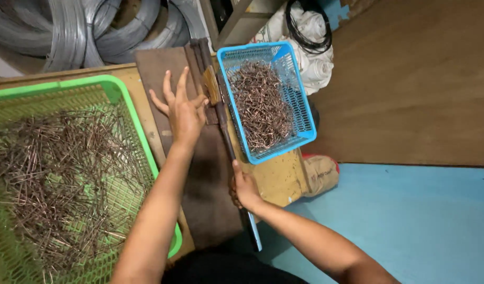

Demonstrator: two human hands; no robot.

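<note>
- Wooden table (276, 181) with both baskets loaded: blue basket (305, 113) half full of bent wire pieces, green basket (118, 92) far from empty, so plenty left imo.
- Left hand (183, 108) fingers spread wide on the dark board (210, 200); right hand (245, 189) wrapped round the lever handle (226, 137).

The large green basket (121, 94) at the left edge of the table (276, 181) is perforated plastic with a slight gloss; the short brown metal wire pieces (63, 179) in it look dull. The smaller blue plastic mesh basket (303, 113) holds bent wire pieces (260, 105) of the same matt brown metal. The dark brown board (210, 194) under the hands seems worn, matt wood. The table top is yellowish wood, scratched. Behind, the grey wire coils (68, 31) shine softly.
</note>
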